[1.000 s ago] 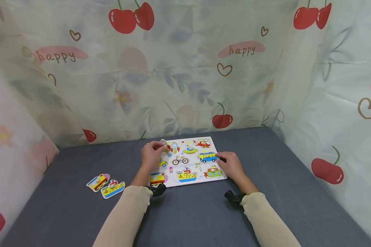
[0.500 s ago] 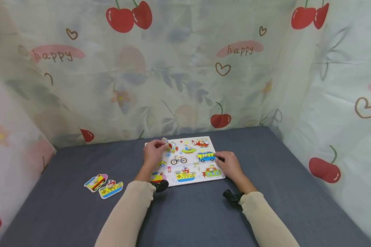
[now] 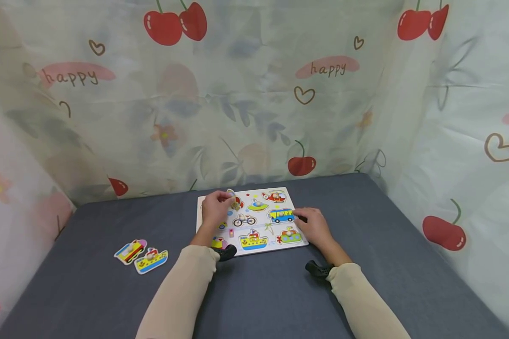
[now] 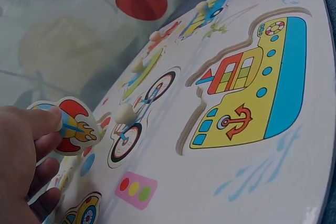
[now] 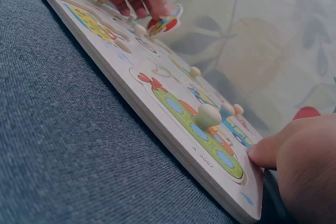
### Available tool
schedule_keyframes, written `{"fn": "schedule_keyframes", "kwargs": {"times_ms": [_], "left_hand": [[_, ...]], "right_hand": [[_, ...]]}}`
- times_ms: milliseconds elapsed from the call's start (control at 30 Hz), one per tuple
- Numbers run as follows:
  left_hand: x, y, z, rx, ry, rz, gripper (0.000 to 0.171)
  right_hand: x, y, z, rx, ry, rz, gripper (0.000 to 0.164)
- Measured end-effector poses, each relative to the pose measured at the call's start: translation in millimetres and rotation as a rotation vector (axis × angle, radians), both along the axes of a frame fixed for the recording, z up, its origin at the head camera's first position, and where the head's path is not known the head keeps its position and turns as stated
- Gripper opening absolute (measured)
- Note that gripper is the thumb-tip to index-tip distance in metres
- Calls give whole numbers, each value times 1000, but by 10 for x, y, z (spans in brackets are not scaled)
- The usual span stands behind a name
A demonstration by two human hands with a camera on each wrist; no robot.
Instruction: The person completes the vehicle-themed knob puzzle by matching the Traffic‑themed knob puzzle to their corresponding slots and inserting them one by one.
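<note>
In the left wrist view my left hand pinches a rocket puzzle piece between thumb and fingers. It holds the piece tilted above the upper left of a white peg puzzle board. My right hand rests its fingertips on the board's right edge, beside the blue and yellow bus piece. Pegged bicycle, flying saucer, helicopter and submarine pieces sit in the board. A pegless ship picture shows in its recess. My left hand covers the board's left part.
Two loose pieces, a train and a ship, lie close together on the dark grey tabletop, left of the board. A patterned curtain stands behind the table and along both sides.
My left hand has moved slightly right over the board, carrying the rocket piece. My right hand stays at the board's right edge. The whole head view has shifted a little.
</note>
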State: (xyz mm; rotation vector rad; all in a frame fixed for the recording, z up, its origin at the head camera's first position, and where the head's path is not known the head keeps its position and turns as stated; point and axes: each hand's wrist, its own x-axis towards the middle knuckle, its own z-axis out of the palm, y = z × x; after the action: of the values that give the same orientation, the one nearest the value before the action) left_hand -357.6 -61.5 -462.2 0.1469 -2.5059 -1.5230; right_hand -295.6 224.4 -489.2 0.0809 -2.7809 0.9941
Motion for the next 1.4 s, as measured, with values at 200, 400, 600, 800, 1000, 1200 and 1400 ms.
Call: {"fn": "schedule_keyframes", "kwargs": {"times_ms": [200,400,600,800,1000,1200,1400], "left_hand": [[-2,30,12,-99,-10,10,13],[-8,45,51,-198,4,-12,13],[-44,35,30,-276,39,-34,12],[-67,34,32,-291,63,-55,12],[-70,52,63,-327,49,-73,12],[-68,45,92,-341,39,-64,11],[-94,39,76,-347,52,-63,11]], "right_hand": [[10,-8,5,-1,1,3,34],[3,1,-5,10,8,1,34],[12,-1,-10,13,9,6,33],[11,-5,0,2,14,5,33],[3,-2,12,10,11,0,33],[7,-3,20,-2,1,-3,33],[12,-4,19,-3,5,0,33]]}}
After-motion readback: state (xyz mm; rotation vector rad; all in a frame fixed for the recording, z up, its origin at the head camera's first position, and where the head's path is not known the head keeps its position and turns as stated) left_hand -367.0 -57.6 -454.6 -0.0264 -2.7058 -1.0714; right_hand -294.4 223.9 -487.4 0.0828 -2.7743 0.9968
